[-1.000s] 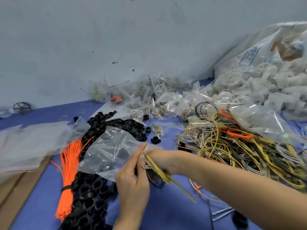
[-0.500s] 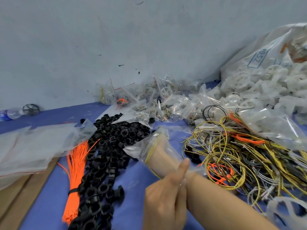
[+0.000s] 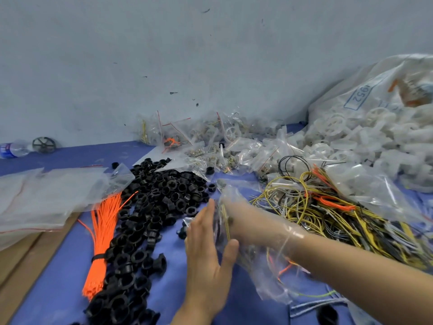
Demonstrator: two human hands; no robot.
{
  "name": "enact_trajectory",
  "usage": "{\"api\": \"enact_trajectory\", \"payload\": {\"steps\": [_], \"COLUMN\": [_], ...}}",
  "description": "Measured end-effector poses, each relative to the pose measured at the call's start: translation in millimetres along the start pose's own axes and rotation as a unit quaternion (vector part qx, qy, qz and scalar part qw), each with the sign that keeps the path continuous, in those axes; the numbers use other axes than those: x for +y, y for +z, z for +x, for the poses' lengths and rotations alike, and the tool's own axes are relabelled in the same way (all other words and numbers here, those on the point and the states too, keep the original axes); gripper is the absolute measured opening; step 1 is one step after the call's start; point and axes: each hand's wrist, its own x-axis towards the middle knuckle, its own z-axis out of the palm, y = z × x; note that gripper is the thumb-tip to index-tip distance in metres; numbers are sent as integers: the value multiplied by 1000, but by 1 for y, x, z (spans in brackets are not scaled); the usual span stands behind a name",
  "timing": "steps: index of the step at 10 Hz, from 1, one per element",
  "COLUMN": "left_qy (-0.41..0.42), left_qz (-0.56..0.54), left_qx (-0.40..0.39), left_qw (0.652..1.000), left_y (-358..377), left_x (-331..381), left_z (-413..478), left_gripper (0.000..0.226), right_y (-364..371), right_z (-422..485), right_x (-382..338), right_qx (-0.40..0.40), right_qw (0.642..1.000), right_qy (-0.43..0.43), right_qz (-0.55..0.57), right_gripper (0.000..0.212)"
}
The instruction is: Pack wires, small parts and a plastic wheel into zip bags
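Right hand is pushed wrist-deep inside a clear plastic zip bag, apparently seating a thin yellow-and-black wire bundle at the bottom; finger pose is blurred through the plastic, so cannot tell if it grips the wires or has let go. Left hand is flat, fingers straight, palm against the bag's outer side, likely steadying it so the mouth stays wide around the arm. Bag lies on the blue-covered desk, between the heap of small black plastic rings and the tangled pile of yellow, grey and orange wires. Tied bunch of orange cable ties sits left of the rings. White plastic wheels spill from a big sack at right. Filled small zip bags are stacked by the wall. This bag looks part-filled and unsealed.
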Motion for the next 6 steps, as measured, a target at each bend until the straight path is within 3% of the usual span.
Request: {"api": "enact_trajectory", "payload": {"steps": [1,2,3,4,5,6], "left_qy": [-65,-95,-19,151,260,305], "left_qz": [27,86,50,25,38,56], "left_qx": [-12,7,11,16,4,-23], "left_qw": [997,992,999,988,965,950], "left_y": [3,0,-3,1,13,20], "left_x": [-9,-8,4,23,34,41], "left_z": [-1,1,-1,-5,-7,-6], "left_gripper": [57,63,61,57,57,52], "right_y": [2,-17,-47,-95,-133,-151], "right_z": [-41,-87,-118,-134,-143,-149], "right_x": [1,-5,5,29,85,165], "right_qx": [-18,-124,-164,-223,-109,99], "right_qw": [999,986,985,968,968,965], "right_qy": [-14,-77,-59,-3,93,236], "right_qz": [-25,-84,10,115,204,59], "right_gripper": [51,50,40,30,21,22]}}
